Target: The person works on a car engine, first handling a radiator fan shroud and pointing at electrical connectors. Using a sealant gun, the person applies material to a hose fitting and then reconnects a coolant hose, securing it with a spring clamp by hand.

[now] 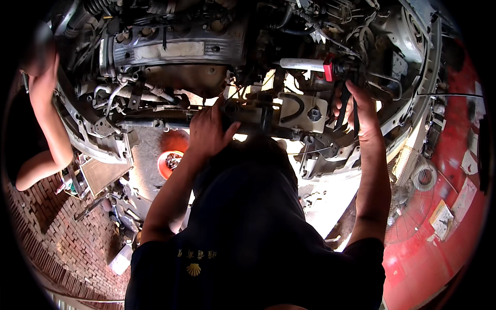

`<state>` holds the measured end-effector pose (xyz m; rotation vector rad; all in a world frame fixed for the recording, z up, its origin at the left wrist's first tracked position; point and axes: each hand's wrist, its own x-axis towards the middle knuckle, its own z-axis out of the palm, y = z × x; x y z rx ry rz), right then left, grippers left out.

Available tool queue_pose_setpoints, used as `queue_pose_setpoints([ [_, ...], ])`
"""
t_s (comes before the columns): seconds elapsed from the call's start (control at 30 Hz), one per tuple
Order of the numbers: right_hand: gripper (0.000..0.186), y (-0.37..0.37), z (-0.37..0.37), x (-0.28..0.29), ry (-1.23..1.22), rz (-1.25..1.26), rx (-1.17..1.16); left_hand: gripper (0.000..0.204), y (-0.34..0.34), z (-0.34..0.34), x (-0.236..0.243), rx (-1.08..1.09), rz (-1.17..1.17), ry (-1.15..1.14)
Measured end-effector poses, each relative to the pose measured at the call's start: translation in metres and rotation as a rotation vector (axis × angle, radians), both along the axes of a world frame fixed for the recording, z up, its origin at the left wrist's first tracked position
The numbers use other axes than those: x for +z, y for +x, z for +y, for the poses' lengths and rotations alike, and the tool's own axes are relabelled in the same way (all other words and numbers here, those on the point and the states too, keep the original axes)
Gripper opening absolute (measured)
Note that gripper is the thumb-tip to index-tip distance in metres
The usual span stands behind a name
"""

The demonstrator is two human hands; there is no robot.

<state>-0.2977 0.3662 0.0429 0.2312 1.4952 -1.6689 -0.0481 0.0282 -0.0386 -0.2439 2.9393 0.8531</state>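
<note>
My left hand (209, 128) rests on the front crossbar of an open engine bay, thumb apart from the fingers and nothing visible in it. Its fingertips reach beside a dark round fitting (231, 107). Over on the right, my right hand (363, 111) is closed around black-handled pliers (342, 106), whose jaws are lost among dark parts. Between my hands sits a pale plastic reservoir (289, 123) with a black cap (314, 114) and a curved black hose (299, 109). A white tube with a red end piece (328, 68) lies just beyond the pliers.
The engine's valve cover (178, 39) fills the far left of the bay. Another person's arm (49, 116) reaches in at the left edge. Below the crossbar stands an orange bowl (165, 164) of small parts. A wire-caged fan (411, 206) and a red panel (449, 227) are at right.
</note>
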Motion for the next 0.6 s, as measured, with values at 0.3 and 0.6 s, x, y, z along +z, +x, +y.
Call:
queue_pose_setpoints([
  [0.3,0.037,-0.002,-0.007,0.003,0.046,-0.035,-0.008,0.085,0.001,0.001,0.001,-0.008,0.001,-0.036],
  [0.6,0.040,-0.005,0.001,-0.003,0.127,-0.003,0.020,0.084,-0.001,0.001,0.001,-0.006,0.007,-0.044],
])
